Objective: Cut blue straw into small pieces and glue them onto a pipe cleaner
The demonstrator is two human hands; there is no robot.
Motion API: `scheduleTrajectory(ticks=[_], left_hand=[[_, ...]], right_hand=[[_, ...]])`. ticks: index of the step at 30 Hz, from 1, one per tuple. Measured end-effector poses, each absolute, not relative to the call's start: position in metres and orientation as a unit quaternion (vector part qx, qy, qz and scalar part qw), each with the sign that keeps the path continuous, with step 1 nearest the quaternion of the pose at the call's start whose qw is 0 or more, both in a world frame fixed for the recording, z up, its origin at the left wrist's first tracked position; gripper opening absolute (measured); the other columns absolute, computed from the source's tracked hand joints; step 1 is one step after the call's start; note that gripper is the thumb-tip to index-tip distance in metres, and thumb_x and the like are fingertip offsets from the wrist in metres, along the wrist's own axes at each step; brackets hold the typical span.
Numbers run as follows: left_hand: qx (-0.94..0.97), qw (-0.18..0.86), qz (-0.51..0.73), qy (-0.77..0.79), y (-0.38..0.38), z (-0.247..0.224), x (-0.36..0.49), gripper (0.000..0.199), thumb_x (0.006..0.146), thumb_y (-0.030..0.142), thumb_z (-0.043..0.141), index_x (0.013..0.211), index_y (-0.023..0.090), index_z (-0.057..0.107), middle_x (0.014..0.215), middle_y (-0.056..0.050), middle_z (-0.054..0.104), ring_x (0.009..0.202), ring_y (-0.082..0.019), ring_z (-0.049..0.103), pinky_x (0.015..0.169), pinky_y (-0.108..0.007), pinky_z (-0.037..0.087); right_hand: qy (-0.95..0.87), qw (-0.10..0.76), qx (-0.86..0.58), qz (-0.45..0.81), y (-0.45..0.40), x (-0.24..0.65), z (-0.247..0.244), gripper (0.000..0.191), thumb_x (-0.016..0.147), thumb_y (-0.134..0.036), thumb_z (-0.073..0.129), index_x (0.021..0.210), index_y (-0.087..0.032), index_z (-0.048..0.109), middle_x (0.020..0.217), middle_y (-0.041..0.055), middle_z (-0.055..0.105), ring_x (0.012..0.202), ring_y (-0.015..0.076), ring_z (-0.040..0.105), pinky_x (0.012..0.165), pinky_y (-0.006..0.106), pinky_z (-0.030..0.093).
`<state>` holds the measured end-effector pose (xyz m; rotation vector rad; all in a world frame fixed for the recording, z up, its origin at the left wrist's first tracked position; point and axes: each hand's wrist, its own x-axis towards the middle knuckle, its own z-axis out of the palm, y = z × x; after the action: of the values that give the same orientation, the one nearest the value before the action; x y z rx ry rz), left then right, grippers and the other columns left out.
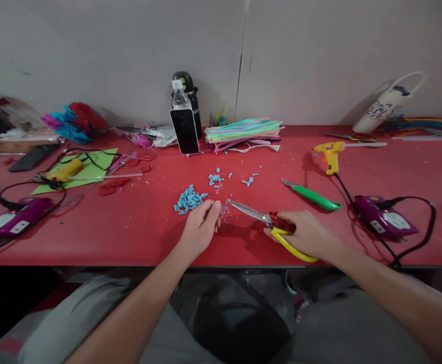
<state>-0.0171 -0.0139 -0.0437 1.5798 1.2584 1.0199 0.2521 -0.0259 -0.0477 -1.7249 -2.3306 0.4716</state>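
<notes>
My right hand (300, 230) is wrapped round the handles of a pair of scissors (251, 211) with one red and one yellow handle. Their blades point left, with the tips close to my left hand (203, 225). The left fingers are pinched together; a tiny pale blue bit shows near their tips, but what they hold is too small to name. Just left of that hand lies a pile of short blue pieces (189, 199) on the red table (137, 237). More blue pieces (215, 179) are scattered behind, and small pale crumbs lie under the blade tips.
A phone (185, 132) leans on a bottle at the back, beside bundled pipe cleaners (241, 132). To the right are a green cutter (315, 197), a yellow glue gun (330, 155) and a purple power strip (387, 218). Green paper (92, 169) and cables lie left.
</notes>
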Motion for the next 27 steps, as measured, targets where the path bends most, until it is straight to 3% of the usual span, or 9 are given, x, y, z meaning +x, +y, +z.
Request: scheduleTrajectory(ticks=[7,15,20,27], left_hand=[[0.634,0.422,0.407,0.505,-0.0142,-0.0400,-0.0169,0.038,0.097,0.042,0.041,0.069,0.018,0.051,0.058,0.003,0.052,0.054,-0.010,0.050,0.056,-0.023,0.039],[0.627,0.429,0.408,0.506,-0.0139,-0.0434,-0.0165,0.036,0.097,0.042,0.041,0.072,0.018,0.051,0.059,0.003,0.052,0.054,-0.010,0.050,0.056,-0.023,0.040],[0.636,0.409,0.408,0.512,-0.0149,-0.0420,-0.0149,0.039,0.097,0.041,0.040,0.065,0.019,0.047,0.054,0.004,0.049,0.052,-0.010,0.048,0.056,-0.023,0.038],[0.633,0.410,0.408,0.514,-0.0157,-0.0417,-0.0139,0.041,0.098,0.042,0.038,0.065,0.019,0.046,0.054,0.004,0.047,0.052,-0.011,0.047,0.056,-0.024,0.038]], right_hand=[[-0.792,0.084,-0.585,0.154,-0.0255,0.2501,-0.0460,0.024,0.077,-0.040,0.061,0.065,-0.022,0.051,0.060,-0.0007,0.056,0.052,0.0122,0.041,0.051,0.026,0.022],[-0.785,0.067,-0.601,0.134,-0.0263,0.2482,-0.0465,0.027,0.080,-0.047,0.059,0.068,-0.022,0.056,0.061,0.0007,0.058,0.053,0.0136,0.046,0.051,0.027,0.021],[-0.791,0.099,-0.588,0.140,-0.0269,0.2514,-0.0490,0.033,0.081,-0.049,0.057,0.066,-0.021,0.051,0.062,0.0012,0.058,0.053,0.0131,0.044,0.051,0.026,0.022],[-0.792,0.091,-0.587,0.137,-0.0284,0.2502,-0.0476,0.023,0.078,-0.043,0.060,0.070,-0.022,0.054,0.061,0.0006,0.058,0.052,0.0134,0.044,0.051,0.026,0.021]])
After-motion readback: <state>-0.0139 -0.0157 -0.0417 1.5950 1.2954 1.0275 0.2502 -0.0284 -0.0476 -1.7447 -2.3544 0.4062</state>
